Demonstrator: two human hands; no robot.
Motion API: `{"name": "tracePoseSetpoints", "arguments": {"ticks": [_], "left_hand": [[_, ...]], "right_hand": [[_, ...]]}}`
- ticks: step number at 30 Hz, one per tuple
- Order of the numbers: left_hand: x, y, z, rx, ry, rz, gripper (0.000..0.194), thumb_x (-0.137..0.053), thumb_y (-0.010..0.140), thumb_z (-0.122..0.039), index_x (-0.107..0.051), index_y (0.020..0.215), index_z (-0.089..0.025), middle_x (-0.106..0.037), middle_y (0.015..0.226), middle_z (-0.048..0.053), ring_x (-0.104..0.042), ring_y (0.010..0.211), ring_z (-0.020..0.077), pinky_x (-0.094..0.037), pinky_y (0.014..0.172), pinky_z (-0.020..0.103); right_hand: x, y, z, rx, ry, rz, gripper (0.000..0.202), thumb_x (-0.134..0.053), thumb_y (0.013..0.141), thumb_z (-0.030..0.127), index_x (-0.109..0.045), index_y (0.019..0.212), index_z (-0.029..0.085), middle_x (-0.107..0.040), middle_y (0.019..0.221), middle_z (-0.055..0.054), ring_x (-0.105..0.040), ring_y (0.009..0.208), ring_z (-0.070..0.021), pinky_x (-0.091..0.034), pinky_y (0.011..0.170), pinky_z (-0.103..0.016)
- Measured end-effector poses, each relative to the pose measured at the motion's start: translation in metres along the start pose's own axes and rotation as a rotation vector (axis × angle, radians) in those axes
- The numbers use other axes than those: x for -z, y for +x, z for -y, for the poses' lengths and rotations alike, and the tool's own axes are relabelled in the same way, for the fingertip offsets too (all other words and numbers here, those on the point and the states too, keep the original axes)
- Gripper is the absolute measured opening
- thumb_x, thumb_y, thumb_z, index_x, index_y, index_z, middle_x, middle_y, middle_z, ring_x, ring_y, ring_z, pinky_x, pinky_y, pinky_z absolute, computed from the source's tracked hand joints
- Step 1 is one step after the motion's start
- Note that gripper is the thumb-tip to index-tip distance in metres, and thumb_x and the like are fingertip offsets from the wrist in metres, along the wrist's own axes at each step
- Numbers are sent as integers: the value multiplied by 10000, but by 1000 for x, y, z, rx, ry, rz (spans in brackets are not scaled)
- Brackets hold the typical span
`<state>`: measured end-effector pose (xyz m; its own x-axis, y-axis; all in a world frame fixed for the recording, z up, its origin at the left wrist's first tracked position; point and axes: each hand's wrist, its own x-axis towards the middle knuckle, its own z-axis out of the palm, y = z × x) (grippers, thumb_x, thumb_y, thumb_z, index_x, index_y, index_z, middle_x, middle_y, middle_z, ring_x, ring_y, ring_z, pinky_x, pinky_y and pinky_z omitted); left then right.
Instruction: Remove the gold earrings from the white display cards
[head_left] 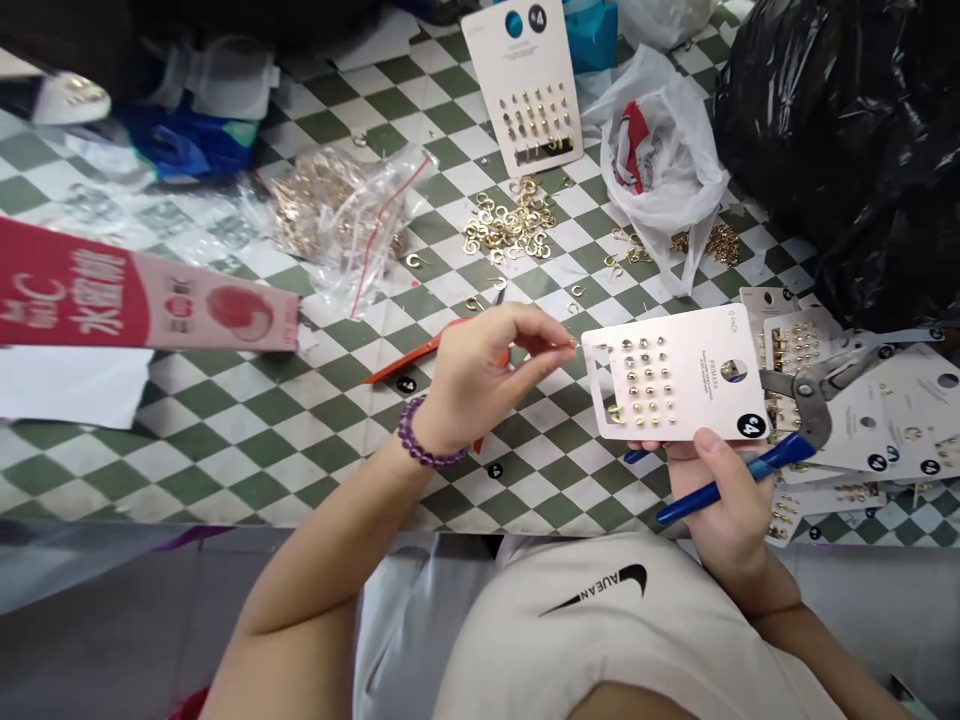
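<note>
My right hand is closed around a white earring card and blue-handled pliers. Rows of small gold and silver studs sit on the card, which carries a black "4" sticker and has a cut-out window at its left end. The pliers' metal jaws point right, past the card. At the card's left edge, my left hand, wearing a purple bead bracelet, pinches something tiny between thumb and forefinger; its kind is unclear. Beneath that hand lies a red-handled tool, partly hidden.
Gold hooks lie in a loose pile below another earring card. A zip bag of gold pieces and a pink box are left. Rightward are a white plastic bag, a black bag and stacked cards.
</note>
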<state>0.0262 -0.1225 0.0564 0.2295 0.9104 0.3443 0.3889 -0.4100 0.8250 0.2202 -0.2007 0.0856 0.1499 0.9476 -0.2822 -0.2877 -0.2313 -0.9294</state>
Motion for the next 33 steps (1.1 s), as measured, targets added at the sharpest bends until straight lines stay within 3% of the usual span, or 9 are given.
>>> {"name": "tracePoseSetpoints", "arguments": {"ticks": [9, 13, 17, 22, 29, 33], "left_hand": [[-6, -3, -3, -265, 144, 15, 51, -661, 834, -195, -644, 880, -209, -719, 795, -8, -658, 681, 105, -548, 632, 238], [-5, -4, -5, -237, 208, 20, 74, -603, 874, -196, -658, 921, -211, -713, 825, 11, -660, 719, 116, -543, 629, 243], [-5, -4, -8, -172, 205, 34, 102, -570, 893, -192, -634, 972, -204, -702, 814, 7, -648, 707, 112, -540, 637, 243], [-7, -4, -6, -252, 196, 50, 119, -548, 887, -111, -597, 949, -200, -684, 890, 21, -639, 807, 111, -535, 711, 237], [-7, -7, -2, -352, 395, 51, 117, -469, 921, -152, -571, 919, -207, -644, 709, -1, -585, 608, 107, -460, 521, 230], [-7, -9, -5, -381, 342, 48, 118, -517, 886, -107, -567, 943, -197, -693, 847, 25, -653, 754, 121, -531, 631, 231]], "right_hand": [[2, -5, -3, 45, -65, 63, 428, -556, 858, 301, -471, 1277, 283, -676, 786, -33, -674, 834, -258, -565, 799, -457], [3, -4, -5, 66, -71, 55, 380, -576, 845, 307, -499, 1217, 283, -683, 849, -36, -675, 865, -259, -563, 793, -445], [2, -4, -7, 68, -83, 22, 298, -589, 843, 290, -514, 1132, 281, -679, 782, -18, -675, 821, -247, -560, 779, -461], [4, -4, -11, 65, -40, 66, 284, -569, 864, 252, -506, 1140, 281, -685, 807, -22, -675, 795, -234, -560, 759, -447], [4, -4, -11, 29, -74, 69, 414, -575, 858, 279, -468, 1258, 284, -683, 825, -30, -666, 832, -245, -553, 787, -453], [2, -3, -8, 25, -45, 76, 422, -573, 860, 275, -478, 1270, 281, -685, 806, -25, -669, 808, -243, -554, 772, -437]]}}
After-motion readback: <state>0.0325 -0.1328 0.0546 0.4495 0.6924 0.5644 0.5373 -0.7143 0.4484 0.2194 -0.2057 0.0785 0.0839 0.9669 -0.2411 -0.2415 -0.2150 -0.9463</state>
